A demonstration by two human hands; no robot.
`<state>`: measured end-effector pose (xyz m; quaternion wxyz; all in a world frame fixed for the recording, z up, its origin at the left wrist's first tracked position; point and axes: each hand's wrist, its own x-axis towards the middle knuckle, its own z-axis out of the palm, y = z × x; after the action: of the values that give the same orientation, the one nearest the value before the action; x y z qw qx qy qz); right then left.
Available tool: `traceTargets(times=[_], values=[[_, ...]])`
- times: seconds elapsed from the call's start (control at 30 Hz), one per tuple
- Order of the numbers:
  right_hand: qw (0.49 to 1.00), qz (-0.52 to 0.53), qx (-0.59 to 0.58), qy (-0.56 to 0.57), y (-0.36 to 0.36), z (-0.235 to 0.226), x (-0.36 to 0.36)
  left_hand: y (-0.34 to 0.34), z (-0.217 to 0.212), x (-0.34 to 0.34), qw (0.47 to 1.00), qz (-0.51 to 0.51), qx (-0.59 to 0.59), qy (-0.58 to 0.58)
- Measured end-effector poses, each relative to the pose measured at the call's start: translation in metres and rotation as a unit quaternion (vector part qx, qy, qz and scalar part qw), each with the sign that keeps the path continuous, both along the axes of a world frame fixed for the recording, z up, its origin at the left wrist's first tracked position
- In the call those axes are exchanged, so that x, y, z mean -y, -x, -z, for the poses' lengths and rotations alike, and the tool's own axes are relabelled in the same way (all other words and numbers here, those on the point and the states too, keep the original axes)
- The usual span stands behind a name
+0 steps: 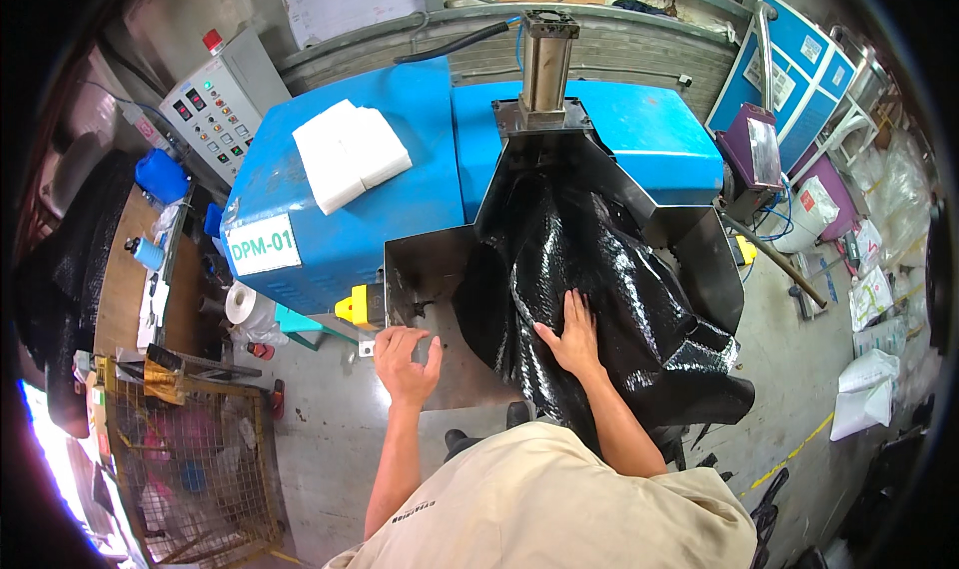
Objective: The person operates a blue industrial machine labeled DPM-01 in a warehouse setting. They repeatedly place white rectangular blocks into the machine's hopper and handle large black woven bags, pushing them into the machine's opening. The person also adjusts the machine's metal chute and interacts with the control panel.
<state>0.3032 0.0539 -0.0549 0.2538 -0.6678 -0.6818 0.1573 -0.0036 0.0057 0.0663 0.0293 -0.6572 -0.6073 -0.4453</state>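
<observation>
A crumpled black plastic sheet, glossy and woven-looking, fills the metal feed hopper of a blue machine and hangs over its near edge. My right hand lies flat on the sheet with the fingers stretched toward the machine. Over the hopper's left front corner is my left hand, its fingers bent and the thumb apart, with nothing seen in it. Just beyond that hand sits a yellow-and-black switch box. A metal cylinder stands upright above the hopper's throat.
White sheets lie stacked on the blue machine cover. A control cabinet stands at the back left, a wire mesh cage at the lower left. A metal bar juts out on the right, near white bags.
</observation>
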Motion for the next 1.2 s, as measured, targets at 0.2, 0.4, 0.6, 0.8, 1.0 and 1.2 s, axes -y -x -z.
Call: traceTargets(times=[0.2, 0.4, 0.6, 0.8, 1.0, 1.2], values=[[0.999, -0.032, 0.023, -0.003, 0.003, 0.013, 0.008, 0.0, 0.001, 0.0, 1.0, 0.008, -0.004, -0.001], [0.999, -0.042, 0.005, 0.013, 0.013, 0.017, 0.01, -0.001, 0.0, 0.0, 1.0, 0.013, 0.003, 0.001], [0.998, -0.05, 0.014, 0.041, 0.017, 0.022, 0.01, -0.001, -0.001, 0.001, 1.0, 0.005, 0.001, 0.008], [0.998, -0.058, 0.03, 0.024, 0.015, 0.034, 0.01, -0.004, -0.001, -0.002, 1.0, 0.01, 0.005, 0.006], [0.99, -0.104, -0.043, 0.083, 0.017, 0.009, 0.017, -0.001, 0.005, 0.0, 1.0, 0.008, -0.01, -0.004], [0.992, -0.096, -0.025, 0.079, 0.005, 0.02, 0.028, -0.003, 0.005, -0.004, 1.0, 0.023, -0.007, -0.002]])
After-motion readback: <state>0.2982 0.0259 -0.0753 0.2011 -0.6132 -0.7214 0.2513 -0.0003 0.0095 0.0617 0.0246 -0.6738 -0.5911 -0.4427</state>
